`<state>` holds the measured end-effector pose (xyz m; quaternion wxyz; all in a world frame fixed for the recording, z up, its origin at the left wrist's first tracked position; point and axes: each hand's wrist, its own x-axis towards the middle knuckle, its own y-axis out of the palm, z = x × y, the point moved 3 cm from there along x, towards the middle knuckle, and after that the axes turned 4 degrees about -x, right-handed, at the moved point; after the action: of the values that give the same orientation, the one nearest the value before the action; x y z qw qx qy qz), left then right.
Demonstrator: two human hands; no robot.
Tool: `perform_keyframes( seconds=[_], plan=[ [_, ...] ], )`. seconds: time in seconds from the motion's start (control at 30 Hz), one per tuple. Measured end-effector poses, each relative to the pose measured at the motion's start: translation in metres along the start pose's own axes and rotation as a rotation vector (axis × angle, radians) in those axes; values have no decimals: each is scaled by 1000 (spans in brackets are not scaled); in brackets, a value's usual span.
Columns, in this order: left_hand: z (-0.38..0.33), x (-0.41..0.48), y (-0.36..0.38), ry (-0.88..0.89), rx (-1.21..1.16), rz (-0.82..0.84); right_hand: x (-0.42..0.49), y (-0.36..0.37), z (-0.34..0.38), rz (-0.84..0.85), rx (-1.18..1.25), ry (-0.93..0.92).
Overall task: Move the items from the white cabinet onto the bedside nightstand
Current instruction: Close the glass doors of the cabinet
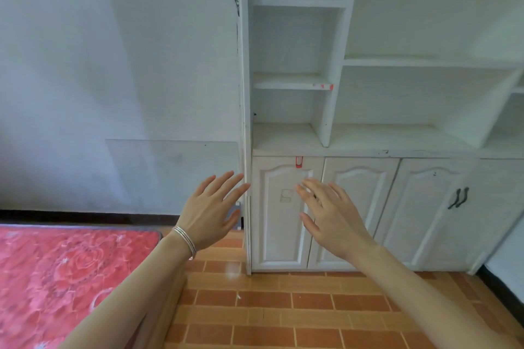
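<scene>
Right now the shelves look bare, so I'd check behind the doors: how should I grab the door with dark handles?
Hook fingers behind a dark handle from the front, likely with the right hand, the nearer one: it stands upright and curved on the closed door.

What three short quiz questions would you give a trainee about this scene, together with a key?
1. True or false: the right hand holds an item.
2. The lower doors of the white cabinet are: A open, B shut, C missing.
3. Fill in: the bangles sit on the ____ wrist.
Key: 1 false; 2 B; 3 left.
</scene>
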<state>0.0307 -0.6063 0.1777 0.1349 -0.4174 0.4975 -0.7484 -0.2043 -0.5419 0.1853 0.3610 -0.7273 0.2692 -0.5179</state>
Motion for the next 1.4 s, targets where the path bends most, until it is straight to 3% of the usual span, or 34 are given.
perform_keyframes(
  seconds=[0.5,0.93,1.13,1.4],
  plan=[
    [99,158,40,134,169,-93,145,48,-94,-150,-1,-36],
    [146,228,87,647,199,-249,174,96,-113,-101,-69,81],
    [144,248,109,745,101,-441,165,112,-122,-39,-133,189],
    [97,289,131,837,61,-553,145,116,-142,-21,-199,344]
  ],
)
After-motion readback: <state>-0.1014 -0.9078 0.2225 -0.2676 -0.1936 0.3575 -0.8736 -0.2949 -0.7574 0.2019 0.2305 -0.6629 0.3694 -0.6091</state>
